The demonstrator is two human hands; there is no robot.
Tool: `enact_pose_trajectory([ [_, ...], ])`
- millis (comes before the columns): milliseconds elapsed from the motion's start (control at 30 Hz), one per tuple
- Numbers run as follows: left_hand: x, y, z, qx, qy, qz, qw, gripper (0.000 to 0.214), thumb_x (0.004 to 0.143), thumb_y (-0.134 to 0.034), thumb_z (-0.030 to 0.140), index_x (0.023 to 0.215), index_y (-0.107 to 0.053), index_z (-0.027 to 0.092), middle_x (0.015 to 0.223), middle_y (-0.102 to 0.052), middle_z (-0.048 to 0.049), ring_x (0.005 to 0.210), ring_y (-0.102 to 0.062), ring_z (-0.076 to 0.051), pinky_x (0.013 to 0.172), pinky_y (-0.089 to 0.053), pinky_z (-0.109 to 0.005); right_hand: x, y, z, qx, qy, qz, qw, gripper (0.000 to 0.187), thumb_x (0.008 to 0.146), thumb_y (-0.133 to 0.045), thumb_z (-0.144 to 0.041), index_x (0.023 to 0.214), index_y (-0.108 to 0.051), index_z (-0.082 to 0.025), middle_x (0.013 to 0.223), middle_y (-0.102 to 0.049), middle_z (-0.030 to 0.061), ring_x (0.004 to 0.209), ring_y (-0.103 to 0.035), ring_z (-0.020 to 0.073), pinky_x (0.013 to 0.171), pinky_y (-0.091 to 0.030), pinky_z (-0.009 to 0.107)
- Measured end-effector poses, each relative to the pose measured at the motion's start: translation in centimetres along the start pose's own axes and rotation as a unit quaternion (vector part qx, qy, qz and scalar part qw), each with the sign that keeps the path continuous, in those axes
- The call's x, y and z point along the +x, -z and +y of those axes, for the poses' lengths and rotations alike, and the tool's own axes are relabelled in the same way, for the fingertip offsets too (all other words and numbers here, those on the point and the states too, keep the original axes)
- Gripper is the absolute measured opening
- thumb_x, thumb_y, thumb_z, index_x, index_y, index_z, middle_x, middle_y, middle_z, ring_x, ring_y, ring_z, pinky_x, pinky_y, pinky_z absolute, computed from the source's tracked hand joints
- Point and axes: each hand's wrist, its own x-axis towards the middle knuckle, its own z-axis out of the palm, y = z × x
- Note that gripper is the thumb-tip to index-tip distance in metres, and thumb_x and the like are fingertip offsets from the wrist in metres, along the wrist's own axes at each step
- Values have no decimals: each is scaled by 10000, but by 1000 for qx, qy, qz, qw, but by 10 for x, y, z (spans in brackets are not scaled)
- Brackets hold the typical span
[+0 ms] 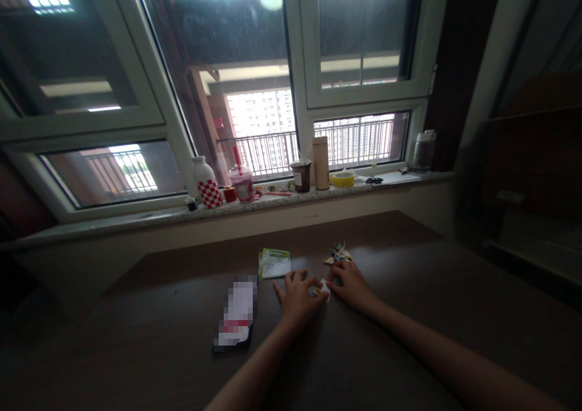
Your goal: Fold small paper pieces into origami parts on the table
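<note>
table (159, 320): brown, before our window (364, 97).
left hand (297, 296): thumb and forefinger pinch a small white piece (324, 287).
right hand (352, 284): fingertips at its right edge; grip, we cannot tell.
piece position: between both hands.

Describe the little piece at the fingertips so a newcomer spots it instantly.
Start at the brown table in front of the window, where the left hand and right hand nearly meet. Between them is a small white-and-yellow piece. It sits apart from the jumbled pile beyond the right hand and is far smaller than the green-and-white packets.
</note>
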Motion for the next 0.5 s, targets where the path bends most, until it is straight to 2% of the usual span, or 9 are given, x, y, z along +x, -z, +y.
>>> enact_pose_trajectory([
  [167, -1, -1, 2, -4, -11, 3, 1000, 256, 770, -659, 495, 1008, -697, 411, 1391, -514, 7, 1379, -306, -313, 1077, -75, -740, 0, 1, -1, 2, -5, 2, 1000, 147, 815, -664, -357, 841, -700, -217, 1148, -597, 95, 1160, -484, 267, 1004, -393, 415],
  [300, -1, 0, 2, 0, -23, 8, 1000, 204, 770, -671, 485, 954, -718, 413, 1395, -511, 12, 1376, -305, -319, 1069, -99, -745, 0, -1, 1, 9, -7, 1, 1000, 154, 807, -666, -364, 830, -698, -215, 1153, -600, 96, 1157, -486, 268, 1003, -396, 414],
  [500, -2, -1, -1, 30, -43, 17, 998, 195, 778, -664, 497, 947, -720, 419, 1392, -524, 38, 1367, -317, -322, 1074, -37, -749, 3, 0, 9, 58, -16, 8, 998, 133, 839, -591, -288, 838, -693, -202, 1095, -637, 84, 1119, -523, 247, 1014, -393, 401],
])
